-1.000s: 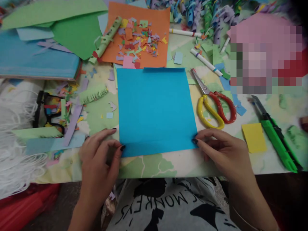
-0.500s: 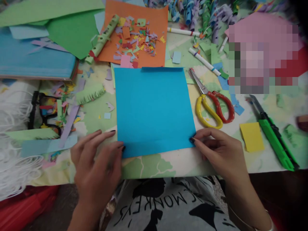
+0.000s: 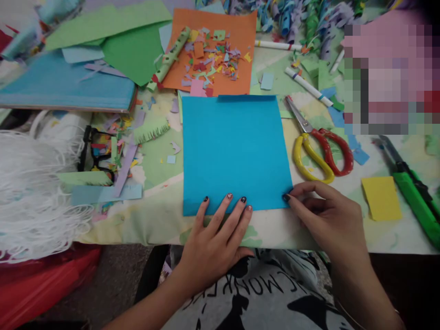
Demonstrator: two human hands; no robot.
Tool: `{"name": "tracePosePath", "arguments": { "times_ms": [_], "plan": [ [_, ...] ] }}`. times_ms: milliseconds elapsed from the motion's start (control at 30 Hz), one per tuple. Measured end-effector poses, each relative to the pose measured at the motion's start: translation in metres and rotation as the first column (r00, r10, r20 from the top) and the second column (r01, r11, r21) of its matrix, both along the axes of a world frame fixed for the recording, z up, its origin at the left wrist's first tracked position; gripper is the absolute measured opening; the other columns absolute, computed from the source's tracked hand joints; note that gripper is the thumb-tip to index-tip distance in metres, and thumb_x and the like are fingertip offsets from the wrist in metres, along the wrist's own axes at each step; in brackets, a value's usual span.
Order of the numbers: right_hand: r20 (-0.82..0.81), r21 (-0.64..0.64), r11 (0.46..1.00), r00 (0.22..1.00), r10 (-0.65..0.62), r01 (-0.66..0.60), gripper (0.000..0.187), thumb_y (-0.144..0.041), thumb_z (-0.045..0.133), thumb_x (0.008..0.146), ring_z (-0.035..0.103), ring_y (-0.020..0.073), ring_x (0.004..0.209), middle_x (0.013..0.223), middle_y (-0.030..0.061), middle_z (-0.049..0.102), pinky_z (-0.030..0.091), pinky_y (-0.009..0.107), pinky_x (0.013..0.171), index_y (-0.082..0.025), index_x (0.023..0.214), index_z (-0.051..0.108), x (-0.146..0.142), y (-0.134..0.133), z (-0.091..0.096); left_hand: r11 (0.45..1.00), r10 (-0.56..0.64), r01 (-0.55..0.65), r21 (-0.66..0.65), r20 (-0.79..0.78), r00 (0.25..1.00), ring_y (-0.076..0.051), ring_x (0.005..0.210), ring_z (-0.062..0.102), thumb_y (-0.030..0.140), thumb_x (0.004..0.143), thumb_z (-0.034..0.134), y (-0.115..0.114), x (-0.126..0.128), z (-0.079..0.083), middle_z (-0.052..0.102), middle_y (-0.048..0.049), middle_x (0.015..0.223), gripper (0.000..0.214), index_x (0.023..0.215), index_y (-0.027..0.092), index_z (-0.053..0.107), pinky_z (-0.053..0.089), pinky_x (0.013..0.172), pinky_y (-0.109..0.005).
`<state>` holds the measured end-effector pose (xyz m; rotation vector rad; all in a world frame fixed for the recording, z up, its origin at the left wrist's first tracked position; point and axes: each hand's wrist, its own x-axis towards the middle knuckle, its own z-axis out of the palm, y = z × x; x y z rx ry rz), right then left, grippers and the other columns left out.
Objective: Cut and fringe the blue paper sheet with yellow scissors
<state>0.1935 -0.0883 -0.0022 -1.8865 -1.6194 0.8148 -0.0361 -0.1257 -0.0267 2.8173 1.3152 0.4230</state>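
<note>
A blue sheet of paper [image 3: 233,151] lies in front of me, with a narrow folded strip along part of its far edge. My left hand [image 3: 218,233] rests on its near edge, fingers spread flat and fingertips on the paper. At the near right corner, my right hand [image 3: 326,213] pinches the paper between thumb and forefinger. Scissors [image 3: 314,140] with one yellow and one red handle lie just right of the sheet, blades pointing away. A yellow piece of paper [image 3: 381,198] sits to the right of my right hand.
An orange sheet [image 3: 240,68] beyond the blue one carries many paper scraps. Markers [image 3: 308,87] lie behind the scissors. A green box cutter [image 3: 415,197] is at the far right. White cord [image 3: 37,192], glasses [image 3: 87,146] and a blue stack [image 3: 85,85] are on the left.
My left hand has moved right from the near left corner and now lies flat along the near edge. My right hand still pinches the right corner. The whole view has shifted left.
</note>
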Motion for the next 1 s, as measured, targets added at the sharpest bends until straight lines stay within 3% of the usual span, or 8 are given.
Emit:
{"name": "tracePosePath", "arguments": {
  "times_ms": [167, 300, 400, 500, 600, 733, 1000],
  "plan": [
    [0.031, 0.017, 1.0, 0.999, -0.026, 0.025, 0.005, -0.023, 0.064, 0.082, 0.052, 0.0104, 0.045, 0.065, -0.0029, 0.056, 0.036, 0.024, 0.044, -0.023, 0.086, 0.061, -0.003, -0.002, -0.002, 1.0, 0.014, -0.014, 0.026, -0.013, 1.0, -0.032, 0.127, 0.05, 0.057, 0.089, 0.047, 0.0, 0.002, 0.001, 0.056, -0.0071, 0.139, 0.064, 0.136, 0.014, 0.052, 0.005, 0.12, -0.052],
    [0.121, 0.161, 0.987, 0.993, 0.008, -0.028, 0.009, -0.021, 0.061, 0.086, 0.05, 0.0089, 0.048, 0.089, 0.0026, 0.06, 0.041, 0.026, 0.049, -0.022, 0.094, 0.06, -0.006, -0.005, -0.006, 0.999, 0.032, -0.032, -0.007, 0.002, 0.999, -0.032, 0.128, 0.049, 0.057, 0.087, 0.051, 0.0, 0.003, 0.003, 0.055, -0.0065, 0.139, 0.065, 0.137, 0.017, 0.051, 0.005, 0.12, -0.051],
    [0.296, 0.349, 0.929, 0.955, 0.017, -0.124, 0.008, -0.015, 0.057, 0.088, 0.054, 0.0117, 0.057, 0.095, 0.006, 0.06, 0.046, 0.029, 0.058, -0.02, 0.089, 0.064, -0.011, -0.011, -0.01, 0.999, 0.037, -0.037, -0.008, 0.007, 0.999, -0.032, 0.128, 0.05, 0.057, 0.087, 0.052, 0.0, 0.003, 0.003, 0.055, -0.0064, 0.139, 0.064, 0.137, 0.018, 0.051, 0.005, 0.12, -0.051],
    [0.472, 0.446, 0.846, 0.88, 0.054, -0.292, 0.016, -0.009, 0.055, 0.089, 0.058, 0.0228, 0.078, 0.093, 0.0102, 0.065, 0.048, 0.035, 0.067, -0.018, 0.091, 0.068, -0.015, -0.018, -0.012, 0.999, 0.038, -0.038, 0.005, -0.002, 0.999, -0.031, 0.127, 0.05, 0.057, 0.087, 0.051, 0.0, 0.004, 0.003, 0.056, -0.0067, 0.138, 0.063, 0.136, 0.018, 0.052, 0.006, 0.12, -0.051],
    [0.5, 0.42, 0.775, 0.833, 0.237, -0.472, 0.022, -0.006, 0.051, 0.092, 0.055, 0.0316, 0.099, 0.102, 0.0165, 0.067, 0.048, 0.045, 0.084, -0.01, 0.104, 0.069, -0.019, -0.025, -0.012, 0.999, 0.036, -0.035, 0.009, -0.023, 0.999, -0.031, 0.128, 0.05, 0.057, 0.087, 0.051, -0.001, 0.004, 0.003, 0.056, -0.0068, 0.139, 0.062, 0.136, 0.018, 0.052, 0.007, 0.119, -0.052],
    [0.464, 0.353, 0.711, 0.774, 0.432, -0.609, 0.033, -0.005, 0.042, 0.096, 0.052, 0.033, 0.116, 0.116, 0.0204, 0.065, 0.042, 0.051, 0.097, -0.003, 0.123, 0.061, -0.024, -0.037, -0.011, 0.999, 0.041, -0.041, 0.012, -0.016, 0.999, -0.031, 0.13, 0.047, 0.057, 0.087, 0.052, -0.002, 0.003, -0.001, 0.054, -0.0061, 0.141, 0.064, 0.137, 0.018, 0.05, 0.008, 0.12, -0.052],
    [0.596, 0.284, 0.764, 0.731, 0.333, -0.58, 0.038, -0.013, 0.034, 0.1, 0.05, 0.0364, 0.123, 0.129, 0.0155, 0.063, 0.031, 0.061, 0.098, -0.012, 0.129, 0.059, -0.035, -0.053, -0.01, 0.999, 0.047, -0.045, -0.028, 0.046, 0.998, -0.031, 0.135, 0.041, 0.052, 0.087, 0.054, -0.006, 0.003, -0.005, 0.049, -0.0069, 0.145, 0.064, 0.138, 0.013, 0.048, 0.012, 0.118, -0.054]
  ]
}}
